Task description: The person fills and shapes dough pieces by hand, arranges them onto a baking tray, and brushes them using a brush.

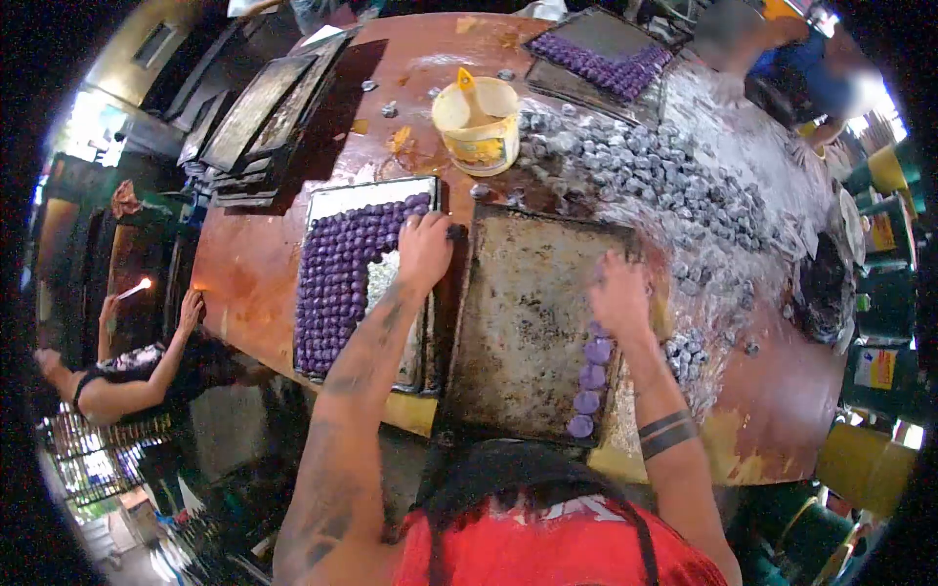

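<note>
my left hand [427, 249] and right hand [620, 293]: two
trays [523, 313] in front of me: two
purple balls [337, 264] by my left hand: dozens, too packed for me to count
flattened purple pieces [586, 401]: at least five, my right hand may hide more
bucket [479, 146]: one
yellow handle [467, 90] in it: one
dusted balls [674, 171]: a heap, too many for me to count
counter [254, 283]: one
other people [137, 394] i see: at least two

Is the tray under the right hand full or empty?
Mostly empty: the tray has a few purple pieces along its right edge; bare surface shows elsewhere.
</note>
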The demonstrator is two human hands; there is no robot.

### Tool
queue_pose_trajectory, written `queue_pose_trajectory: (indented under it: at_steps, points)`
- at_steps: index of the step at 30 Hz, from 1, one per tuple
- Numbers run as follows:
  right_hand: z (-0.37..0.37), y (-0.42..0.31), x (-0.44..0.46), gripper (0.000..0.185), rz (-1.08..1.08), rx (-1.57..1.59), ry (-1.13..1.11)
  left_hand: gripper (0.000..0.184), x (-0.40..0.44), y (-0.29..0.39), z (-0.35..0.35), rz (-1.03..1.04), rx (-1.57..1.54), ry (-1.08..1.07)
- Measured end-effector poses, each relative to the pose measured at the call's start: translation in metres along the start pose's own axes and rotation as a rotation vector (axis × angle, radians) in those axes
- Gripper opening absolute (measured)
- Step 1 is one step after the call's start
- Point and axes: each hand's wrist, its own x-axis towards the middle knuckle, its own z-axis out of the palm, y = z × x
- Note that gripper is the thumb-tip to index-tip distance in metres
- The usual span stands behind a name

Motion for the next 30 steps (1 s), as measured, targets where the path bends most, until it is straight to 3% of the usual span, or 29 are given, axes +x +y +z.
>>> queue_pose_trajectory:
  at_steps: [1,2,4,5,8,10,11,12,13,14,15,16,18,20,21,24,25,26,27,30]
  points:
    - [-0.012,-0.004,0.007,0.045,0.112,0.118,-0.081,0.023,0.005,-0.005,0.004,0.018,0.036,-0.082]
    - [-0.012,-0.002,0.011,0.044,0.106,0.223,-0.001,0.023,0.01,-0.011,0.007,0.032,0.075,-0.154]
    - [0.0,-0.001,0.01,0.044,0.089,0.435,0.14,0.028,0.021,0.029,-0.018,-0.128,-0.136,-0.078]
    - [0.024,-0.004,0.003,0.046,0.298,1.329,0.035,0.031,0.016,0.045,-0.017,-0.091,-0.337,-0.027]
    - [-0.005,-0.064,-0.023,0.049,0.579,1.911,-0.161,0.039,-0.004,0.098,-0.039,0.346,-0.467,0.082]
    - [-0.007,-0.076,-0.03,0.044,0.628,1.941,-0.145,0.041,-0.015,0.08,-0.033,0.405,-0.46,-0.014]
    - [0.003,-0.056,-0.039,0.045,0.582,2.005,-0.291,0.042,-0.018,0.067,-0.03,0.439,-0.457,-0.056]
    - [0.004,-0.044,-0.048,0.049,0.532,2.059,-0.437,0.035,-0.019,0.042,-0.037,0.271,-0.397,-0.127]
    - [-0.011,-0.056,-0.059,0.058,0.669,1.896,-0.32,0.029,-0.02,0.017,-0.044,0.108,-0.328,-0.203]
    - [-0.007,-0.046,-0.073,0.057,0.672,1.754,-0.271,0.021,-0.029,-0.022,-0.031,0.075,-0.181,0.015]
    - [0.003,-0.028,-0.085,0.053,0.606,1.483,-0.263,0.016,-0.04,-0.057,-0.033,0.013,-0.091,0.137]
    - [0.014,-0.008,-0.097,0.049,0.558,1.206,-0.254,0.011,-0.046,-0.065,-0.045,-0.146,0.197,0.136]
    - [0.036,0.03,-0.119,0.035,0.345,0.396,-0.282,0.01,-0.062,-0.106,-0.035,-0.161,0.374,0.093]
    - [0.03,0.041,-0.141,0.017,0.327,0.473,-0.288,0.012,-0.061,-0.115,-0.035,-0.134,0.251,0.14]
    - [0.027,0.044,-0.15,0.017,0.318,0.512,-0.293,0.014,-0.06,-0.114,-0.034,-0.121,0.189,0.16]
    - [0.009,0.035,-0.152,0.033,0.193,0.647,-0.222,0.019,-0.057,-0.049,-0.044,-0.418,-0.486,0.107]
    - [-0.044,-0.023,-0.145,0.034,0.284,0.567,-0.289,0.02,-0.063,-0.021,-0.043,-0.565,-0.893,0.072]
    - [-0.032,-0.025,-0.138,0.033,0.206,0.605,-0.201,0.02,-0.072,0.009,-0.043,-0.708,-1.299,0.029]
    - [-0.02,-0.025,-0.134,0.033,0.128,0.64,-0.112,0.02,-0.079,0.043,-0.057,-0.754,-1.299,-0.045]
    - [-0.073,-0.11,-0.124,0.03,-0.016,0.711,0.001,0.023,-0.096,0.114,-0.076,-0.794,-1.485,-0.179]
